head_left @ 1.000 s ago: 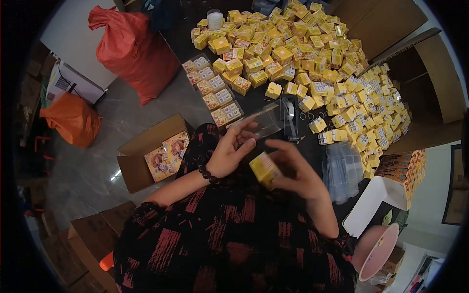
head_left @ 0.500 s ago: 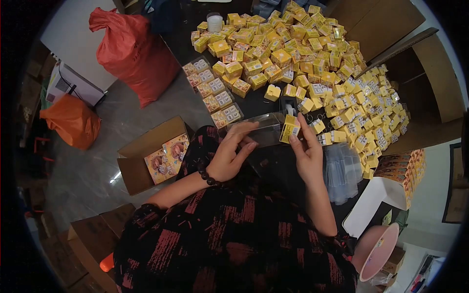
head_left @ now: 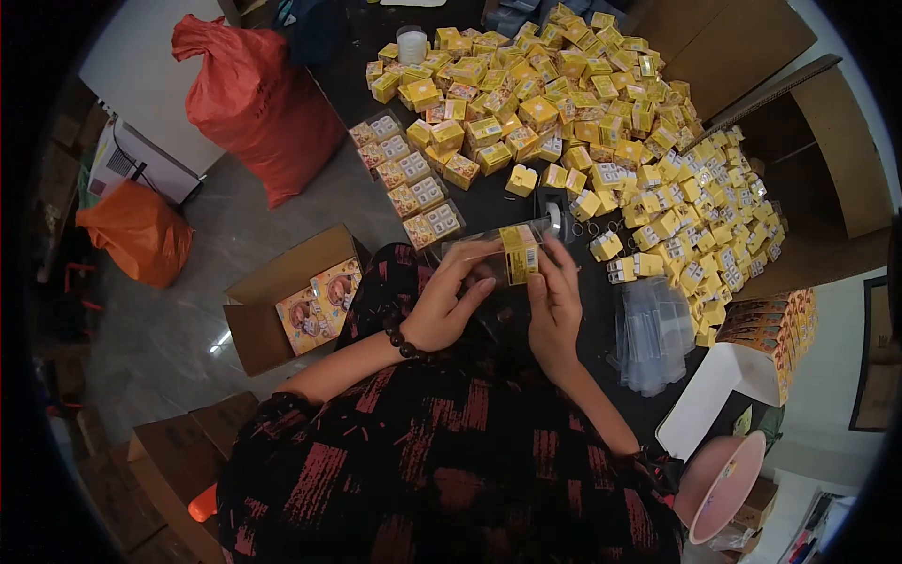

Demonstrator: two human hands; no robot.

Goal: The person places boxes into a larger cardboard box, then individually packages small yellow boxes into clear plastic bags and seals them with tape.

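Box going into sleeve: the small yellow box (head_left: 520,252) now sits at the mouth of the clear plastic sleeve (head_left: 484,256), where half a second ago it was off at 3 o'clock of it.
Right hand (head_left: 554,305) pinches the box from below, fingers pressed on it; left hand (head_left: 449,299) pinches the sleeve's near edge. Box seems partly inside, though glare blurs this. Yellow box pile (head_left: 601,122) lies at 12 o'clock, clear sleeve stack (head_left: 653,334) at 3.

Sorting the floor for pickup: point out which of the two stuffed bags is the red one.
The red bag is the bigger one, tied at the top, standing by the table's corner. The other, the orange bag, is smaller and sits lower left beside a white appliance.
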